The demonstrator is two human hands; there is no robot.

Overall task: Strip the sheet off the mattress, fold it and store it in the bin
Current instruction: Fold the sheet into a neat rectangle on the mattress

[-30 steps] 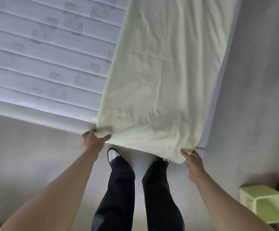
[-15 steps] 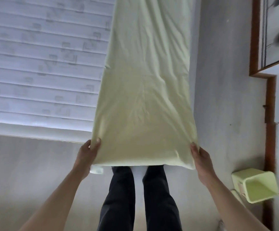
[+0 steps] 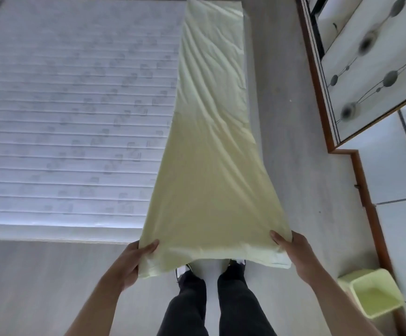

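The pale yellow sheet (image 3: 209, 146), folded into a long narrow strip, stretches from the far right edge of the bare white quilted mattress (image 3: 71, 122) toward me. Its near end is lifted off the bed. My left hand (image 3: 134, 260) grips the near left corner, thumb on top. My right hand (image 3: 294, 253) grips the near right corner the same way. The far end of the strip still lies on the mattress. A pale green bin (image 3: 374, 295) stands open on the floor at my lower right.
Grey floor (image 3: 291, 151) runs between the bed and a wardrobe (image 3: 366, 69) with patterned doors on the right. My legs and shoes (image 3: 211, 299) stand at the foot of the bed, below the raised sheet end.
Both hands have lifted the near end of the sheet up and toward me, off the mattress edge. The view has tilted up, showing the far end of the strip and the wardrobe.
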